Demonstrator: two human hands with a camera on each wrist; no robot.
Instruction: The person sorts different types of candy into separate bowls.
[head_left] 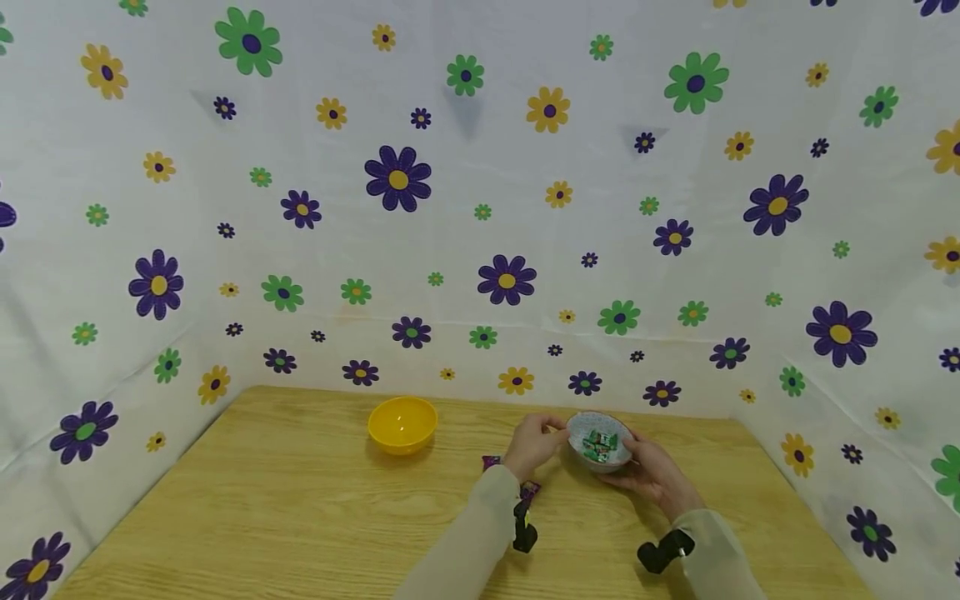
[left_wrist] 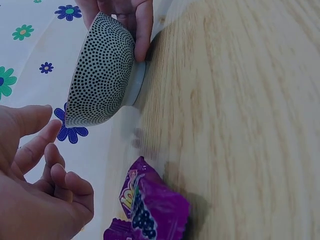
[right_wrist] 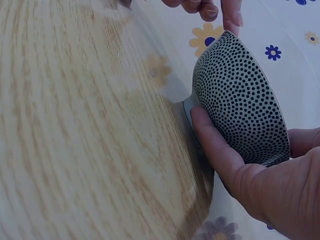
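A bowl (head_left: 600, 467) with a dotted outside is slightly tilted at the right of the head view, with several green-wrapped candies (head_left: 600, 446) inside. My right hand (head_left: 656, 475) grips it from the right; in the right wrist view a finger (right_wrist: 217, 142) lies along the dotted underside near the foot. My left hand (head_left: 536, 446) is beside the bowl's left rim, fingers loosely bent; in the left wrist view a small gap separates them from the rim. Purple-wrapped candies (left_wrist: 155, 205) lie on the table under the left hand and wrist, partly hidden in the head view.
A yellow bowl (head_left: 402, 427) stands on the wooden table (head_left: 300, 500), left of both hands near the back edge. White flower-printed cloth (head_left: 450, 233) hangs behind the table and along both sides. A black device (head_left: 666, 550) is strapped to each wrist.
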